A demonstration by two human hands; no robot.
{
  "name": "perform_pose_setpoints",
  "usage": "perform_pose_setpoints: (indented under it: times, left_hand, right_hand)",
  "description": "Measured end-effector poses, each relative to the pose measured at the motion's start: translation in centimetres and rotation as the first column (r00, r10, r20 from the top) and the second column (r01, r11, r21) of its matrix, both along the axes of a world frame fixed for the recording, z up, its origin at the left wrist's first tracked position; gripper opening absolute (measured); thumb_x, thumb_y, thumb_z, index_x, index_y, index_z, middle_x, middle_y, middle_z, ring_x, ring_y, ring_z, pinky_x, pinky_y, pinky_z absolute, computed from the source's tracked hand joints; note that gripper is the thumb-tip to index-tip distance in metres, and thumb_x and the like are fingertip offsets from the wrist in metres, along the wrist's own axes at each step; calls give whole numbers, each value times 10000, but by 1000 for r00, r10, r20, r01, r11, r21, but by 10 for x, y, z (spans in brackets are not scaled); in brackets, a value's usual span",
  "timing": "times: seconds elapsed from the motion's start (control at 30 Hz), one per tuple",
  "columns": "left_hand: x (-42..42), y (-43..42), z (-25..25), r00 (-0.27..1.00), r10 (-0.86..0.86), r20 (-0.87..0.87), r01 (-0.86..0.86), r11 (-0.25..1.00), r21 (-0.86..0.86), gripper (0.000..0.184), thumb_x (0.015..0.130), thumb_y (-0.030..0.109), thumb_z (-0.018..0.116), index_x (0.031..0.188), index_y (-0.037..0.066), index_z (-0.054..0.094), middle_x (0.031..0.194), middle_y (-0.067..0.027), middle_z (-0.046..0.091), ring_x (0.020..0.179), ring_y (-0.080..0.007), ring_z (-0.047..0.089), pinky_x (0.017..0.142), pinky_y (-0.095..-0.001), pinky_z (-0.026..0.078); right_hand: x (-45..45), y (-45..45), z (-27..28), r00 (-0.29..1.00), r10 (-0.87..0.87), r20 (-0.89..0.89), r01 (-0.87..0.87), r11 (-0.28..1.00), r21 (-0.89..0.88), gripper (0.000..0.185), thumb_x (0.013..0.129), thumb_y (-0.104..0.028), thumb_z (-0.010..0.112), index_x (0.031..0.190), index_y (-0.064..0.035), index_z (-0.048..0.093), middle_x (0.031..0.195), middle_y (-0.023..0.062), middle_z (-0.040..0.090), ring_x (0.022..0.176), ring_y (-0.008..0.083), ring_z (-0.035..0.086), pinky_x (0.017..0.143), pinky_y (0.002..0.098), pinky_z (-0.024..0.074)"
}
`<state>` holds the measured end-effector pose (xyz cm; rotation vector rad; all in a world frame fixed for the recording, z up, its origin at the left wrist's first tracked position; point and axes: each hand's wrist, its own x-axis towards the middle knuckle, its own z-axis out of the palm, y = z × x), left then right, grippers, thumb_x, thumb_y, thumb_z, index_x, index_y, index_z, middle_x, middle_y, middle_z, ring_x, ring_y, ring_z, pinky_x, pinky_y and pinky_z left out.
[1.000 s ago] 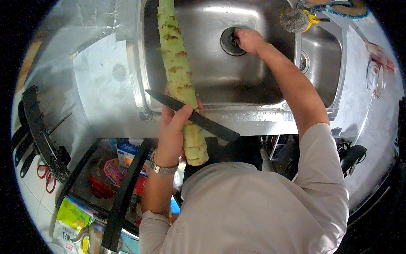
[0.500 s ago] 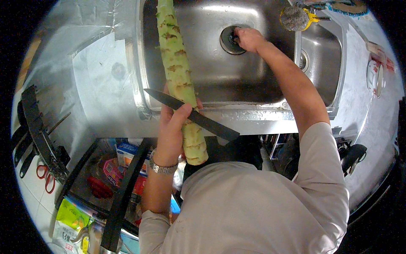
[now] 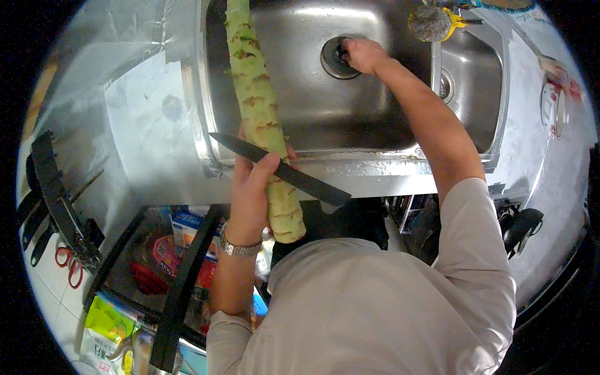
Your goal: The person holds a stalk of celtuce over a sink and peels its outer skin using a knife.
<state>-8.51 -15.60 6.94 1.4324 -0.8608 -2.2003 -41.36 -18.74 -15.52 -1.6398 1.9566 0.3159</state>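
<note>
A long, thick green stem with scarred bumps, looking like celtuce [image 3: 255,94], slants from over the sink toward my body. My left hand [image 3: 250,194] wraps around its lower part. Under the thumb of that same hand, a dark knife [image 3: 312,186] lies crosswise on top of the stem, its pointed end to the left. My right hand [image 3: 367,56] reaches down into the large steel sink basin [image 3: 350,119], fingers closed at the dark drain opening [image 3: 333,61]. What those fingers pinch, if anything, is hidden.
A smaller basin [image 3: 472,81] adjoins on the right, with a yellow-handled scrubber [image 3: 430,24] above it. Knives in a dark rack [image 3: 56,187] and red scissors [image 3: 75,274] hang at left. An open drawer [image 3: 169,306] holds packages below the counter.
The view has shifted slightly, so the sink and stem appear a little further left. Both hands keep nearly the same positions, the right one still at the drain.
</note>
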Motion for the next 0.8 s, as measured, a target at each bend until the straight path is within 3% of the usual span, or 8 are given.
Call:
perform_pose_setpoints:
  times: [0.43,0.63,0.7,0.73,0.8]
  left_hand:
    - [-3,2,2,1000,-4,-23,3,1000,-28,504,902,141,583,1363,65,394,1030,-87,618,949,-173,589,825,-316,496]
    - [-3,5,-1,1000,9,4,-9,999,-44,490,904,161,596,1346,68,405,1032,-83,619,949,-171,589,821,-314,497]
    - [-6,5,3,999,18,42,-16,999,-30,508,899,176,608,1350,67,402,1034,-82,619,945,-171,589,819,-317,500]
    - [-7,4,5,996,28,85,-27,1000,-14,527,894,191,620,1355,66,399,1035,-81,618,941,-171,589,817,-319,503]
    - [-7,6,1,998,15,65,-14,1000,-24,545,891,202,628,1364,69,393,1027,-76,614,938,-171,589,806,-322,508]
  right_hand:
    - [17,9,-4,999,-24,-40,22,998,-53,298,893,-248,576,1129,-65,581,1059,185,674,991,367,645,845,458,527]
    - [17,17,-3,995,-45,-93,29,985,-173,318,916,-318,589,1119,-73,598,1005,180,686,976,355,655,811,465,535]
    - [11,25,27,975,-212,73,224,937,-270,271,908,-240,553,1116,-83,626,978,157,712,885,367,689,806,472,549]
    - [12,27,48,974,-215,65,225,932,-285,271,908,-240,553,1116,-83,626,978,157,712,885,367,689,806,472,549]
    - [17,38,91,920,-370,132,388,907,-163,277,930,-280,561,1123,-93,628,1043,155,695,952,371,666,839,463,537]
